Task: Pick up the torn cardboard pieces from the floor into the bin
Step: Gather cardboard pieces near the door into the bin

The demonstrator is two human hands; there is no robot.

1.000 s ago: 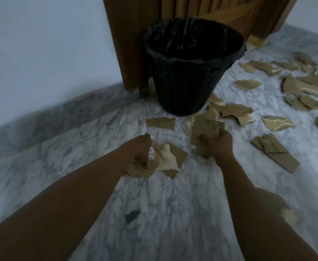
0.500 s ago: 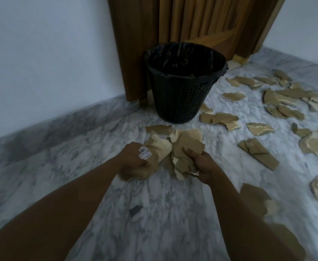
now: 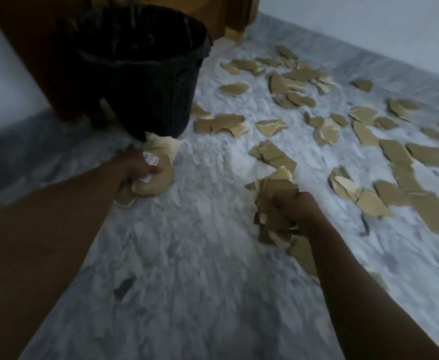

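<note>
A black mesh bin (image 3: 145,81) lined with a black bag stands upper left on the marble floor. My left hand (image 3: 132,168) is closed around a bunch of torn cardboard pieces (image 3: 158,162), one with a white label, just in front of the bin's base. My right hand (image 3: 297,209) grips a second wad of cardboard scraps (image 3: 273,201) lower and to the right, apart from the bin. Several torn brown pieces (image 3: 273,154) lie scattered over the floor to the right.
A wooden door and frame (image 3: 31,61) rise behind the bin. White walls run along the left and the far right. A small dark scrap (image 3: 123,284) lies on the floor between my arms. More cardboard (image 3: 301,255) sits under my right forearm.
My hands have separated: the right one has swung right and down with its wad, the left stays near the bin's base. The view has turned right and looks blurred.
</note>
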